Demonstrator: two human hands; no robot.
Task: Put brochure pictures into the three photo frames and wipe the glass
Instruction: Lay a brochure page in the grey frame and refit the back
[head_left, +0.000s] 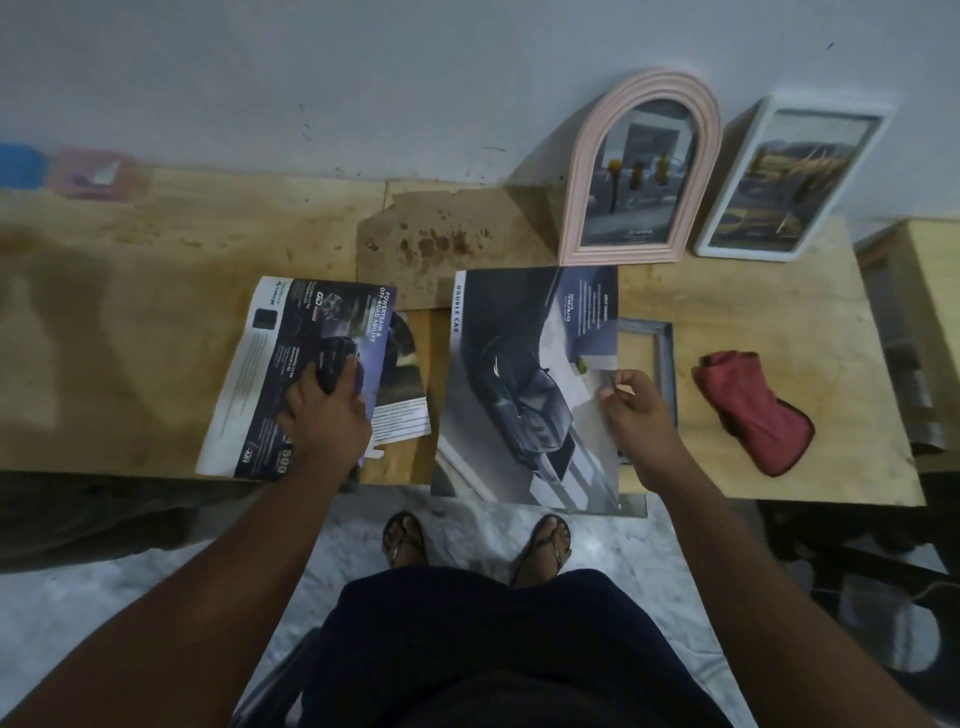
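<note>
while the pink arched frame (641, 171) and white rectangular frame (789, 179) already show pictures, the right hand (631, 415) pinches the glossy car brochure page (530, 384) covering the grey frame (660, 364) just beyond its fingers; the left hand (324, 415) lies flat, holding nothing, on another brochure (270, 374). next, probably fitting this page.

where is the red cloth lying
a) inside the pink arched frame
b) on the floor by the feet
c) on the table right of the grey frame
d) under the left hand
c: the red cloth lies crumpled on the table, to the right of the grey frame, and neither hand touches it.
</note>
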